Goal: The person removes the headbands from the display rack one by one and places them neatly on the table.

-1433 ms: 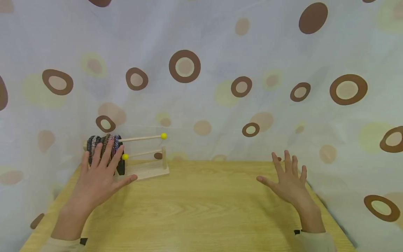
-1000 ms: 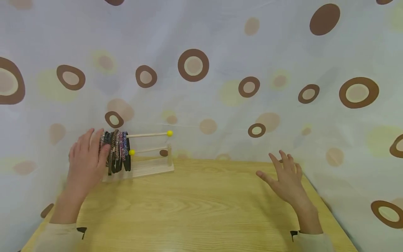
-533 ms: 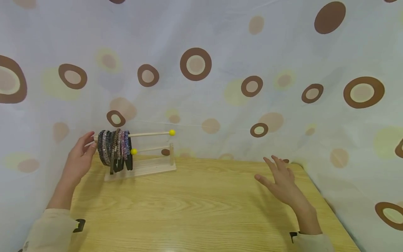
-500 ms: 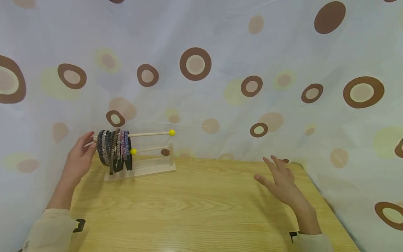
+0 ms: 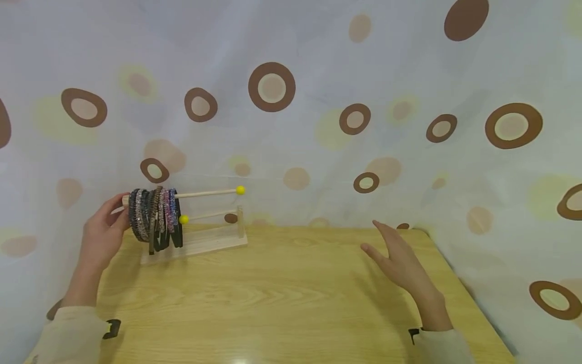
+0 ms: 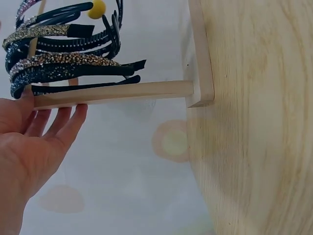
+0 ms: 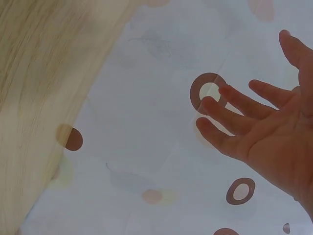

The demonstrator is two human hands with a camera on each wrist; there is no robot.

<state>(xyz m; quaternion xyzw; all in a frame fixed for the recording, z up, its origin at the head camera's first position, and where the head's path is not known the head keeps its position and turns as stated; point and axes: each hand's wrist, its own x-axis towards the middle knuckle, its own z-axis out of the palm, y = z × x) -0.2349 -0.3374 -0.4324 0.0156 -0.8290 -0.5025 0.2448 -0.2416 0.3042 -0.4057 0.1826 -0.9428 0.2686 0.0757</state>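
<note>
While gripping in the left hand the end post of a wooden stand strung with glittery headbands, left rear on the tabletop, holds the empty right hand, with fingers extended, at right.

Free passage: middle of frame, over the table, between left hand and right hand. Obstacles: wooden rack with headbands, left; its rods jut toward centre. Patterned cloth bounds the rear, upper frame.
</note>
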